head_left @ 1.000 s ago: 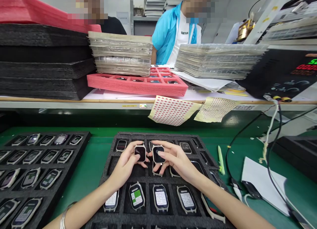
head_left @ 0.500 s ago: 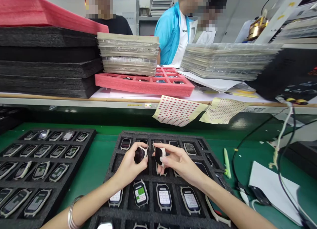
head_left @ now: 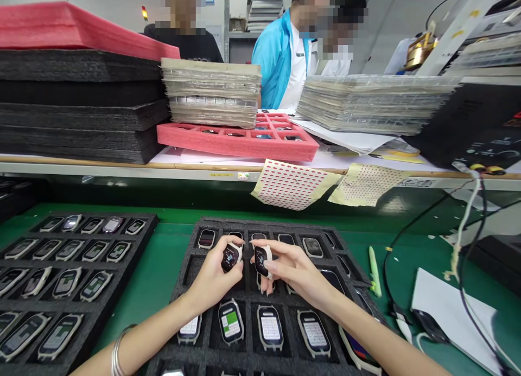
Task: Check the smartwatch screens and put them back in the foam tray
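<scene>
My left hand (head_left: 217,265) is closed on a smartwatch (head_left: 231,256) without a strap, its dark screen lit with a small picture. Close to its right, my right hand (head_left: 285,262) grips a second smartwatch (head_left: 261,260) with a pale case, and its screen is lit too. The two watches are apart. Both hands are above a black foam tray (head_left: 252,294) whose compartments hold several more watches. Among them, one watch (head_left: 230,320) shows a green and white screen, and another watch (head_left: 269,327) shows a white grid. My forearms hide part of the tray.
A second foam tray (head_left: 134,256) of watches lies at the left. A green pen-like tool (head_left: 373,271), cables (head_left: 386,267) and a white sheet (head_left: 451,316) are at the right. Above runs a shelf (head_left: 195,172) with foam stacks and a pink tray (head_left: 236,142). People stand beyond.
The screens of both held watches have gone from dark to showing a lit picture. My hands have stayed almost in place, and the view has shifted slightly.
</scene>
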`<state>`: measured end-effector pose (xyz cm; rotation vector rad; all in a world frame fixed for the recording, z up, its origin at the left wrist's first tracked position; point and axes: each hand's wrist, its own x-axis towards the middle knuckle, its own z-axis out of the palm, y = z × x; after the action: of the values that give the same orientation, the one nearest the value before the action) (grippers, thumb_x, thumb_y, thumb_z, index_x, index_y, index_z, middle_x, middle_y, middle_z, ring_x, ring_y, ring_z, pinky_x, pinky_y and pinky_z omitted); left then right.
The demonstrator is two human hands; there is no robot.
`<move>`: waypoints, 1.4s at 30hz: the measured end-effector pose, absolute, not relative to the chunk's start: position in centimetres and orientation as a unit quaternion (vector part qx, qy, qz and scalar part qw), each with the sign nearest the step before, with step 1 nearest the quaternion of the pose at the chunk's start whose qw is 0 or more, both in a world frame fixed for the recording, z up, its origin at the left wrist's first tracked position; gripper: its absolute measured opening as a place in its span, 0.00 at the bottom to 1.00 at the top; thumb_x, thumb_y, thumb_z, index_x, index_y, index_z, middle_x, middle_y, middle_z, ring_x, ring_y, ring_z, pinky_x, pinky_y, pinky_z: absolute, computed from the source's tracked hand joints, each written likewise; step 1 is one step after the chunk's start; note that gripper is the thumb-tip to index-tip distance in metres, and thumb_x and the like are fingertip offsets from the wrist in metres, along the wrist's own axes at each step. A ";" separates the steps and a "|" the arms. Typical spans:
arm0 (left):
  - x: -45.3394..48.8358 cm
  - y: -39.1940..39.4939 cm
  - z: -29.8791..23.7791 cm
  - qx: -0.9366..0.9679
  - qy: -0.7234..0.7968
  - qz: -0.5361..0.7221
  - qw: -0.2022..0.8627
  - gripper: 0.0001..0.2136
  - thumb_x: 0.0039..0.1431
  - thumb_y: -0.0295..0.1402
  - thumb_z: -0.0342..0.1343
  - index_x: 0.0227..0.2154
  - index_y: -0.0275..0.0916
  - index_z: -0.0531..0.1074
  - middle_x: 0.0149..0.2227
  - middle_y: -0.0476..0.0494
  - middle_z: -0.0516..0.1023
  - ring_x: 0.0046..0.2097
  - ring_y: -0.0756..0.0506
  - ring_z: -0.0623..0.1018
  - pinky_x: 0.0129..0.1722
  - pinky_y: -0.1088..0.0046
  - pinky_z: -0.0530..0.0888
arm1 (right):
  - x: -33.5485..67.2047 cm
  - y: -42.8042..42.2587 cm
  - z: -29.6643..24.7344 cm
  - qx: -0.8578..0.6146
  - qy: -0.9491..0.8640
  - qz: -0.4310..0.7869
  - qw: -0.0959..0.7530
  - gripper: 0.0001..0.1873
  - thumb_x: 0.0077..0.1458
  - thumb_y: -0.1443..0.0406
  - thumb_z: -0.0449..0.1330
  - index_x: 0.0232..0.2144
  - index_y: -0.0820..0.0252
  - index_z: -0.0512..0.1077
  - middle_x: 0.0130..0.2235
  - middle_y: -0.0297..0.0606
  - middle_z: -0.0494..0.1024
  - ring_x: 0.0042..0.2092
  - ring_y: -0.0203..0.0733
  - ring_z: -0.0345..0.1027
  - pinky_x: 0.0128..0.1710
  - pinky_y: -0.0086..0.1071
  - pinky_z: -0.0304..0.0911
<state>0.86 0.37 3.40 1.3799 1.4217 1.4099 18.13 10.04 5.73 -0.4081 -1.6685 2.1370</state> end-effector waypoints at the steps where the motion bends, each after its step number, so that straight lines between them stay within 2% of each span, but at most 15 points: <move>1: 0.9 0.3 3.4 0.540 0.548 0.537 0.347 0.14 0.55 0.24 0.50 0.44 0.41 0.62 0.39 0.49 0.70 0.41 0.47 0.70 0.43 0.72 0.66 | 18.2 10.0 5.7 -0.147 -0.600 0.761 0.196 0.25 0.56 0.65 0.62 0.55 0.64 0.65 0.28 0.39 0.76 0.27 0.41 0.74 0.27 0.31 0.71; 9: 1.0 0.2 3.4 0.547 0.541 0.538 0.346 0.15 0.55 0.25 0.50 0.46 0.42 0.62 0.40 0.49 0.71 0.42 0.47 0.71 0.45 0.72 0.66 | 18.2 10.1 5.8 -0.132 -0.614 0.753 0.196 0.27 0.55 0.66 0.63 0.56 0.63 0.64 0.28 0.38 0.76 0.28 0.41 0.74 0.28 0.32 0.71; 14: 1.0 0.2 3.7 0.575 0.539 0.515 0.336 0.13 0.53 0.24 0.50 0.43 0.41 0.63 0.38 0.49 0.72 0.41 0.47 0.72 0.43 0.73 0.67 | 18.2 10.3 5.6 -0.148 -0.627 0.743 0.181 0.27 0.55 0.65 0.63 0.55 0.67 0.64 0.26 0.40 0.77 0.26 0.40 0.73 0.26 0.30 0.70; 20: 1.1 0.3 3.6 0.572 0.538 0.525 0.328 0.15 0.54 0.26 0.50 0.46 0.41 0.63 0.43 0.46 0.72 0.47 0.45 0.71 0.47 0.71 0.66 | 18.2 10.2 5.5 -0.144 -0.639 0.734 0.181 0.29 0.55 0.64 0.63 0.57 0.66 0.62 0.27 0.39 0.78 0.26 0.39 0.73 0.27 0.30 0.69; 23: 1.0 0.3 3.7 0.567 0.539 0.533 0.322 0.15 0.54 0.24 0.50 0.45 0.41 0.63 0.42 0.47 0.71 0.45 0.46 0.71 0.47 0.72 0.66 | 18.2 10.1 5.6 -0.152 -0.638 0.732 0.184 0.29 0.54 0.63 0.64 0.56 0.66 0.63 0.26 0.39 0.78 0.26 0.39 0.73 0.27 0.29 0.69; 28: 1.0 0.2 3.8 0.559 0.558 0.522 0.323 0.13 0.53 0.24 0.49 0.42 0.40 0.63 0.36 0.50 0.69 0.38 0.48 0.71 0.41 0.73 0.67 | 18.2 10.0 5.9 -0.177 -0.642 0.726 0.170 0.28 0.54 0.62 0.64 0.55 0.67 0.65 0.24 0.37 0.77 0.24 0.39 0.72 0.25 0.30 0.68; 33: 1.0 0.3 3.8 0.560 0.555 0.525 0.321 0.15 0.55 0.27 0.51 0.47 0.40 0.61 0.41 0.46 0.70 0.43 0.45 0.71 0.45 0.70 0.66 | 18.2 9.8 6.0 -0.179 -0.648 0.717 0.183 0.29 0.53 0.62 0.64 0.55 0.66 0.64 0.24 0.36 0.77 0.24 0.39 0.72 0.25 0.29 0.68; 39: 1.0 0.2 4.0 0.575 0.559 0.507 0.317 0.13 0.53 0.24 0.50 0.42 0.40 0.63 0.37 0.48 0.71 0.40 0.46 0.72 0.42 0.72 0.67 | 18.2 10.0 5.8 -0.184 -0.649 0.721 0.161 0.28 0.53 0.61 0.64 0.54 0.66 0.66 0.22 0.34 0.75 0.22 0.38 0.71 0.24 0.29 0.68; 42: 1.1 0.2 4.0 0.578 0.558 0.507 0.311 0.14 0.54 0.25 0.50 0.44 0.40 0.63 0.39 0.47 0.71 0.41 0.46 0.71 0.43 0.71 0.67 | 18.2 10.0 5.8 -0.184 -0.656 0.714 0.159 0.28 0.53 0.62 0.64 0.54 0.66 0.66 0.22 0.34 0.75 0.22 0.38 0.71 0.25 0.29 0.68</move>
<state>1.06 0.20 3.98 1.5268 1.4729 1.3391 18.23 10.02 5.83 -0.5249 -1.8761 2.0424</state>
